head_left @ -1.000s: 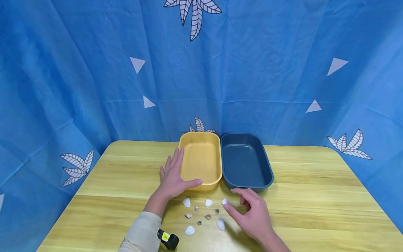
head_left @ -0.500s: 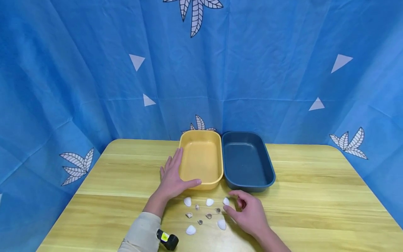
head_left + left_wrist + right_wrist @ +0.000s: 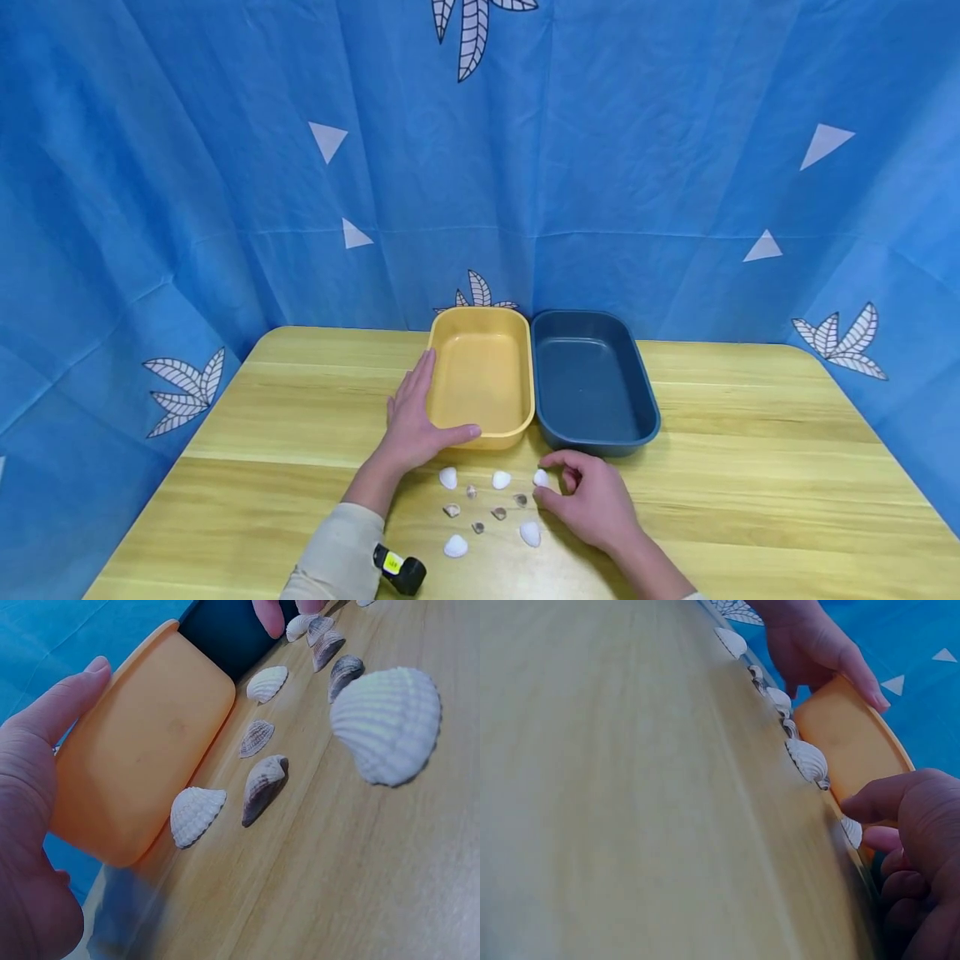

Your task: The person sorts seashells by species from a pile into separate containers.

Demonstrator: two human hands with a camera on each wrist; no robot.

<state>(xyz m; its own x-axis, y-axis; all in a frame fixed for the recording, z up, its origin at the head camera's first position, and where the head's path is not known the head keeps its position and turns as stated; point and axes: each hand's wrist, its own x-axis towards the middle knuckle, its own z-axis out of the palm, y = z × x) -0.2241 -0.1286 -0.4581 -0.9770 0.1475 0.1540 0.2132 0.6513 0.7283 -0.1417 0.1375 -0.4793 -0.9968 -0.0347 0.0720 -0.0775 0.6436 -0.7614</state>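
My left hand (image 3: 415,425) lies along the left side of the yellow bin (image 3: 480,379), fingers straight and thumb over its front rim. Its thumb (image 3: 75,694) also shows at the rim in the left wrist view. In front of the dark blue bin (image 3: 592,387), my right hand (image 3: 596,500) has its thumb and index finger curled round a white seashell (image 3: 541,477), fingertips right at its edges. That white seashell (image 3: 852,831) is partly covered by the fingers in the right wrist view. The right hand's other fingers are folded in.
Several more white seashells (image 3: 455,546) and small brownish shells (image 3: 499,513) lie spread on the wooden table (image 3: 750,467) before the bins. A black wrist device (image 3: 401,571) sits at the left sleeve. A blue curtain (image 3: 637,167) hangs behind the table.
The right hand's thumb and index finger have drawn closer together around the white seashell. The left hand stays at the yellow bin. The head view has shifted slightly.
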